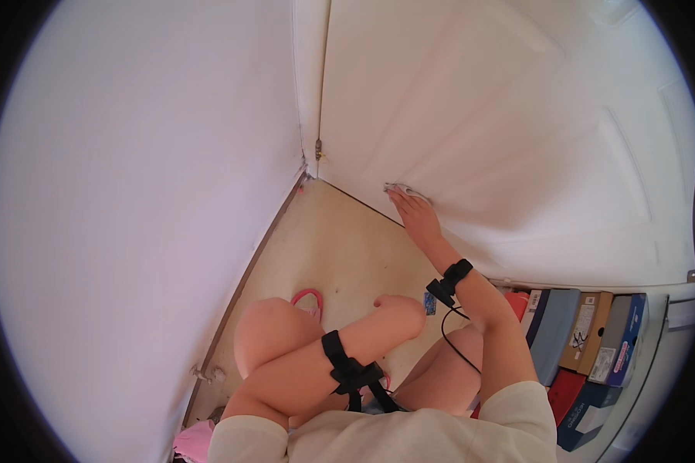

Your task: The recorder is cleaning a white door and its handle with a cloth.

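A folded pale cloth [409, 191] lies flat against the lower part of a white panelled door [471, 100]. My right hand [417, 214] presses it there, fingers together over it, not far from the door's bottom edge. My left forearm crosses in front of my bent knees. My left hand [400, 315] is at the end of it, bent down with its thumb showing; the other fingers are hidden. Each forearm wears a black strap [457, 272], and a thin black cable hangs by the right one.
A smooth white panel [147, 193] rises on the left, meeting the door near a hinge [319, 150]. Stacked shoe boxes [587, 332] fill a shelf at right. A pink slipper [309, 298] shows beside my knee on the beige floor [332, 239]. Pink fabric [195, 440] lies at lower left.
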Demonstrator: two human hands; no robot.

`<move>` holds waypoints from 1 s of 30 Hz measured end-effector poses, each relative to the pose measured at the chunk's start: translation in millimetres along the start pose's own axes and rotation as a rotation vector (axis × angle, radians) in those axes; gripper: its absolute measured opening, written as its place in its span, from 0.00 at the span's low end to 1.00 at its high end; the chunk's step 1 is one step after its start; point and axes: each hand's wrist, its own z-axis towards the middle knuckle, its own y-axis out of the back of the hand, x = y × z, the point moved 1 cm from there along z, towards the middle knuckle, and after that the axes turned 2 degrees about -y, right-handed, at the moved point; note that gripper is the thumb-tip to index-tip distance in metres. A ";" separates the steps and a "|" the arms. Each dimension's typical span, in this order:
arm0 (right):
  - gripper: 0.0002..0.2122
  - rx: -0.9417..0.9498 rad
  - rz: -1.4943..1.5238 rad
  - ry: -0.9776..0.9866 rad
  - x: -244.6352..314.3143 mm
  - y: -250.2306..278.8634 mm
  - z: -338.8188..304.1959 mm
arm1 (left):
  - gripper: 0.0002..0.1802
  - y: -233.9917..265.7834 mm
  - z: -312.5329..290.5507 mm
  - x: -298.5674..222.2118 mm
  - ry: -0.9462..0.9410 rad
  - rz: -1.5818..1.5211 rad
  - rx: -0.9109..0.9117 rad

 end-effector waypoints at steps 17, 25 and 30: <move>0.20 -0.437 -0.060 0.062 -86.5 289.5 43.7 | 0.15 -2.4 16.4 13.0 0.009 -0.010 -0.155; 0.17 -0.695 -0.005 -0.025 -55.6 343.6 64.6 | 0.15 -4.0 13.8 25.3 0.005 0.017 -0.185; 0.17 -0.437 -0.113 0.301 -15.4 266.5 73.7 | 0.16 0.8 2.3 17.0 -0.014 0.011 -0.173</move>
